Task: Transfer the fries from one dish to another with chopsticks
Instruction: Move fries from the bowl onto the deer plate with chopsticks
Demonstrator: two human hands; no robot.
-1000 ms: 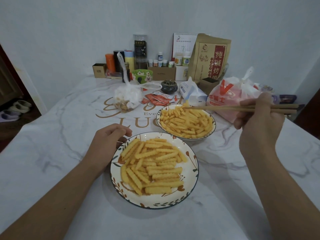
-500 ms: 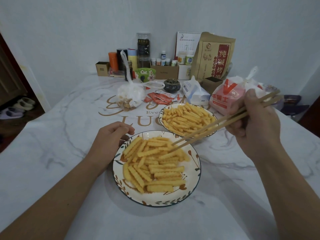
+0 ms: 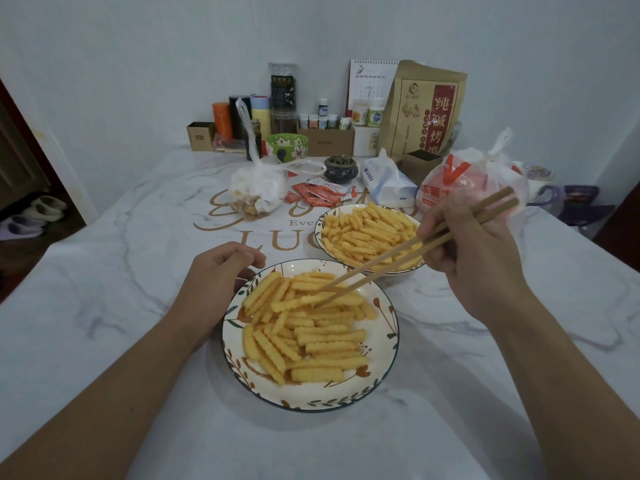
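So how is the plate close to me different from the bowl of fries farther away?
The near plate has brown flowers and leaves on its rim; the far bowl looks plain white with a thin dark edge. The chopsticks have their tips in the near plate's fries and only pass above the far bowl. The left hand rests beside the near plate, not the far bowl. Both hold crinkle-cut fries.

On the table (image 3: pixel 104 306) the near plate (image 3: pixel 377 386) of fries (image 3: pixel 311 337) sits front and centre, the far plate (image 3: pixel 320 226) behind it to the right. The left hand (image 3: pixel 214 282) rests against the near plate's left rim; the right hand (image 3: pixel 474 258), right of the far plate, holds chopsticks (image 3: pixel 398 258) slanting across that plate down onto the near fries. Behind lie a bag (image 3: pixel 256 192), sachets (image 3: pixel 322 194), a tissue pack (image 3: pixel 388 183), then boxes and jars (image 3: pixel 282 95) along the wall
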